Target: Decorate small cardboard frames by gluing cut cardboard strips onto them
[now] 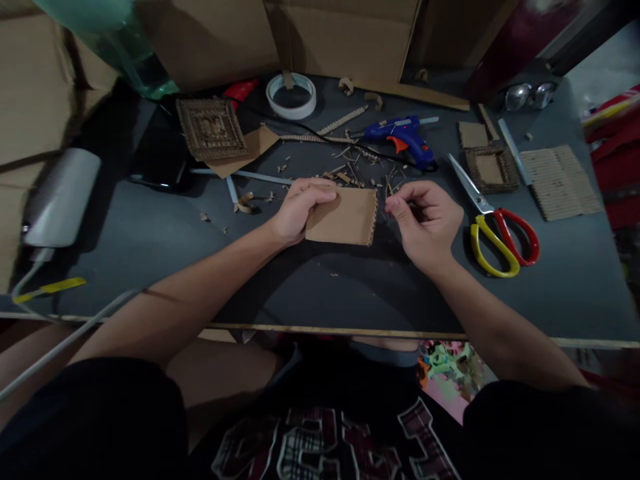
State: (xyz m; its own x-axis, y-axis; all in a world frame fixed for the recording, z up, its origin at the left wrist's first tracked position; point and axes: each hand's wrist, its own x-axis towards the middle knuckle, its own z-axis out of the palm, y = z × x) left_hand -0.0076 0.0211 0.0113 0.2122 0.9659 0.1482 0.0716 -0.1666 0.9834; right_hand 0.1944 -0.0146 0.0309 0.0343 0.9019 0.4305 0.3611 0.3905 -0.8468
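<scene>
My left hand (302,208) grips the left end of a rectangular piece of cardboard (345,217), thumb on top. The flat brown face points up, and a corrugated strip runs along its right edge. Just right of that edge, my right hand (427,217) is closed in a pinch, thumb against the fingertips. What sits in the pinch, if anything, is too small to make out. Beyond the hands lies a blue hot glue gun (403,137) with an orange trigger. Scissors (493,223) with one yellow and one red handle rest to the right.
Cardboard scraps (350,170) are scattered behind the hands. A tape roll (291,95), a layered cardboard square (213,130), a small cardboard frame (491,169) and a corrugated sheet (560,181) lie around. A white power bank-like box (63,197) with a cable is at left.
</scene>
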